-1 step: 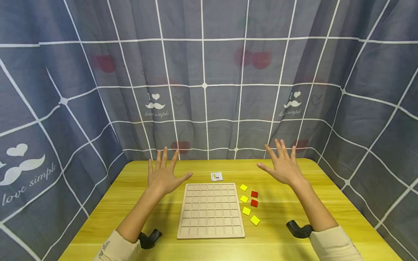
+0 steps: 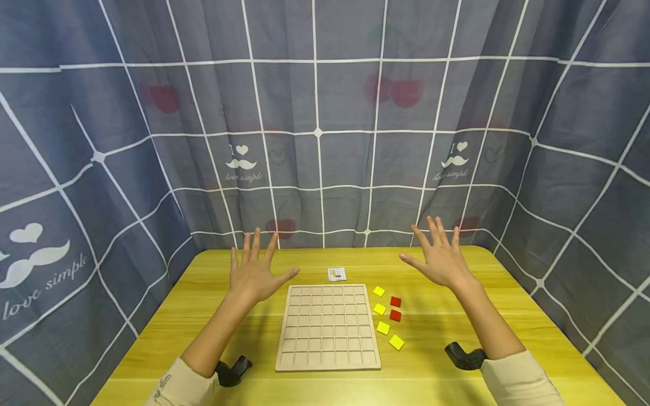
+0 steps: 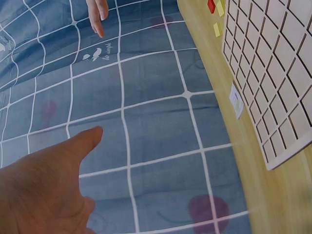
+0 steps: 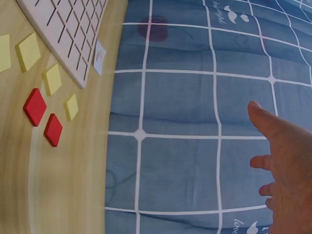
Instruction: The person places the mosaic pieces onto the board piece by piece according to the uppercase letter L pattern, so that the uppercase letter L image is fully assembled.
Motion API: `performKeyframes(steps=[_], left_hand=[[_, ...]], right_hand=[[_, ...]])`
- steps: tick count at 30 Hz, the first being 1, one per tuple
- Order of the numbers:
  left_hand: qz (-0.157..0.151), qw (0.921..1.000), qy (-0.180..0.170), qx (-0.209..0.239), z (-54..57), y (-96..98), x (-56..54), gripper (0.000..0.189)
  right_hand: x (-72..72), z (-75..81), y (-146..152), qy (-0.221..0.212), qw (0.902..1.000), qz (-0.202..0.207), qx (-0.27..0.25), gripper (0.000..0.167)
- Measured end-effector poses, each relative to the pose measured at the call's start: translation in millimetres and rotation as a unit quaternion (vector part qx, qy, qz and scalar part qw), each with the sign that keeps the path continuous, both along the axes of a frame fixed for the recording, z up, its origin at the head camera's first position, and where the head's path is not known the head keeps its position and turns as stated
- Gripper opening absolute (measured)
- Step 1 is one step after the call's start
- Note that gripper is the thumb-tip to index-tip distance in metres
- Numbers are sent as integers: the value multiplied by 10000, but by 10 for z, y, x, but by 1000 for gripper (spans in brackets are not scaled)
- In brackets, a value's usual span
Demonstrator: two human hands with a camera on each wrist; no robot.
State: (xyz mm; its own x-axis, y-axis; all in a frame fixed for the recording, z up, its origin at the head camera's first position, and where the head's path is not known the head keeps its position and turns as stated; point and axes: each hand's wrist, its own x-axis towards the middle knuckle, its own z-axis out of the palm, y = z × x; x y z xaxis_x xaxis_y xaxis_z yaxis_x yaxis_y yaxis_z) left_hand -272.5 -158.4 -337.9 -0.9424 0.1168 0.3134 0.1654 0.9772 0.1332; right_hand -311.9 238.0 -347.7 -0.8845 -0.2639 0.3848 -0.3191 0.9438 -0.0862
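Note:
My left hand (image 2: pixel 252 277) is held above the table, left of a pale wooden grid board (image 2: pixel 329 327), fingers spread and holding nothing. On the other side my right hand (image 2: pixel 443 260) hovers with spread fingers, also holding nothing. Between the board and the right arm lie several yellow square tiles (image 2: pixel 383 327) and two red tiles (image 2: pixel 395 316). Behind the board's far edge sits a small white card (image 2: pixel 337 274) with a grid printed on it. The right wrist view shows the red tiles (image 4: pixel 35 107) beside the yellow ones (image 4: pixel 52 79).
The yellow wood-grain table (image 2: pixel 203 338) ends at a dark blue-grey curtain (image 2: pixel 345 158) with white grid lines, which closes off the back and both sides. A black wrist mount (image 2: pixel 232 372) sticks out below the left wrist, and another (image 2: pixel 465 357) below the right.

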Motion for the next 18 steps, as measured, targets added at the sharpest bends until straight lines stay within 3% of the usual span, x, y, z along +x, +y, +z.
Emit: performKeyframes(steps=[7, 11, 15, 18], left_hand=[[53, 10000, -59, -47, 26, -26, -5, 95], [60, 9999, -23, 141, 19, -47, 2, 92], [-30, 9980, 1, 624, -66, -61, 31, 87], [-91, 9947, 36, 1027, -188, -68, 52, 81]], right_hand=[[24, 23, -37, 74, 9999, 65, -18, 82], [37, 32, -69, 121, 9996, 204, -176, 78], [17, -39, -99, 84, 9969, 480, -621, 70], [-32, -158, -124, 130, 9908, 762, -1115, 60]])
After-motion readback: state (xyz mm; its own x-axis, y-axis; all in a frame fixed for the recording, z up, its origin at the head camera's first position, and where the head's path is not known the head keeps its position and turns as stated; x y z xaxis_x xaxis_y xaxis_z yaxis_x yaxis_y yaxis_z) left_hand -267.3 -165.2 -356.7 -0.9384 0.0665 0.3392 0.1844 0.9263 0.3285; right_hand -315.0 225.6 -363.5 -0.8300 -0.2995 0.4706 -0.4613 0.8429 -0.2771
